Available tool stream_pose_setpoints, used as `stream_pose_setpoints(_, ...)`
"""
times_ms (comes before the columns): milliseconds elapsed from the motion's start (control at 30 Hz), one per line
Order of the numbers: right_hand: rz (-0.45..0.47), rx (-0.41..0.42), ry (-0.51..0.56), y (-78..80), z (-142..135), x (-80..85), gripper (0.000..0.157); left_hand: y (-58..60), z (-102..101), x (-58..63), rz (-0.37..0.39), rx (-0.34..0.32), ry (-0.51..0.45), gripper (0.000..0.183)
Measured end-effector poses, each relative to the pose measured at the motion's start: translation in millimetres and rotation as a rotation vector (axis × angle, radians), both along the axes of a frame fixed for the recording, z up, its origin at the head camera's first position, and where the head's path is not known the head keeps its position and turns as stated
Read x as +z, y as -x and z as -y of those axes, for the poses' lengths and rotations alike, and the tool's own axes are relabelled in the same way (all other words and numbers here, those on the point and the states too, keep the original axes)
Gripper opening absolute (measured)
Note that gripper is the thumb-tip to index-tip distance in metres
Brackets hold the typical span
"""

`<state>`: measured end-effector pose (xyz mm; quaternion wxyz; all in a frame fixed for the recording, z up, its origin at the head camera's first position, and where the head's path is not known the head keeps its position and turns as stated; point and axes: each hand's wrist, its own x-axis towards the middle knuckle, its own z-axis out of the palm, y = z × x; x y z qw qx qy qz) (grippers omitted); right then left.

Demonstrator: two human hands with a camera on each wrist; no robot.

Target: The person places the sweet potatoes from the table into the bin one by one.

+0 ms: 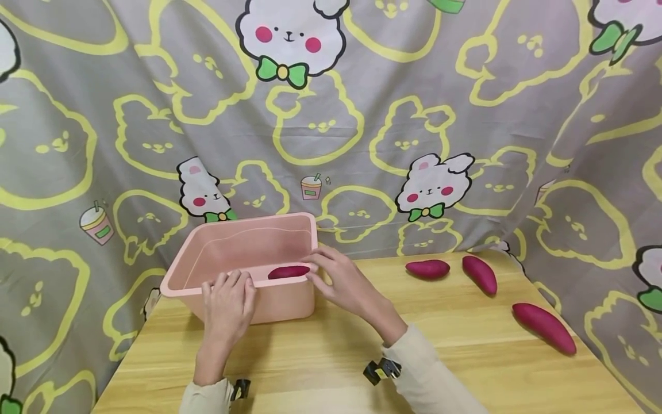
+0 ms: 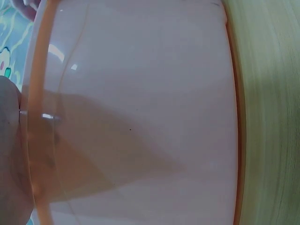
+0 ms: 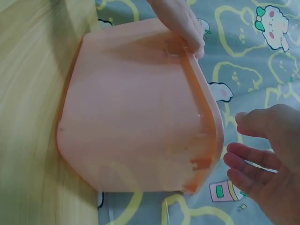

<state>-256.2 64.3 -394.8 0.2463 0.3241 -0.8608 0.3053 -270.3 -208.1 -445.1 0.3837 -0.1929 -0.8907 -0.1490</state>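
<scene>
A pink plastic bin [image 1: 284,302] stands at the back left of the wooden table. My left hand [image 1: 227,305] grips its near rim, fingers hooked over the edge; the left wrist view shows mostly the bin's outer wall [image 2: 140,117]. Inside the bin, by the near right corner, a purple-red sweet potato [image 1: 288,272] is partly visible above the rim. At that corner is my right hand [image 1: 341,282], fingers loosely bent. The right wrist view shows the right hand [image 3: 267,159] holding nothing, a small gap between its fingers and the bin rim.
On the right side of the table [image 1: 351,356] lie a short sweet potato [image 1: 428,269], another slanting sweet potato [image 1: 480,275] and a longer one [image 1: 545,328] nearer the front. A grey patterned curtain [image 1: 331,138] hangs close behind the bin and around the table.
</scene>
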Motion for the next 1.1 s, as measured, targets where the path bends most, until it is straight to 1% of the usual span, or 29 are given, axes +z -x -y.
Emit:
stream_pose_setpoints(100, -0.013, -0.018, 0.004, -5.5, -9, -3.8, 0.03, 0.0, 0, 0.1, -0.005, 0.0, -0.001, 0.032)
stream_pose_setpoints(200, 0.01, -0.052, -0.003, -12.1, -19, -7.5, 0.035, -0.6, 0, 0.1, 0.002, 0.001, 0.002, 0.031)
stream_pose_setpoints(267, 0.026, -0.076, -0.011, -16.2, -26, -9.7, 0.036, -0.6, 0, 0.3, 0.006, 0.001, 0.004, 0.031)
stream_pose_setpoints(400, 0.026, -0.116, -0.02, -24.4, -39, -13.4, 0.038, -0.5, 0, 1.1, 0.018, 0.002, 0.009, 0.031)
stream_pose_setpoints(567, 0.026, -0.144, -0.009, -32.1, -54, -17.3, 0.043, -0.3, 0, 1.3, 0.016, 0.004, 0.01, 0.031)
stream_pose_setpoints(833, -0.017, -0.181, 0.032, -38.6, -76, -23.3, 0.047, -0.2, 0, 2.0, 0.013, 0.002, 0.011, 0.03)
stream_pose_setpoints(933, -0.035, -0.194, 0.042, -38.6, -85, -23.9, 0.047, -0.3, 0, 2.2, 0.012, 0.006, 0.011, 0.031)
stream_pose_setpoints(1100, -0.028, -0.228, 0.059, -39.2, -100, -23.7, 0.047, -1.0, 0, 1.4, 0.018, 0.007, 0.016, 0.031)
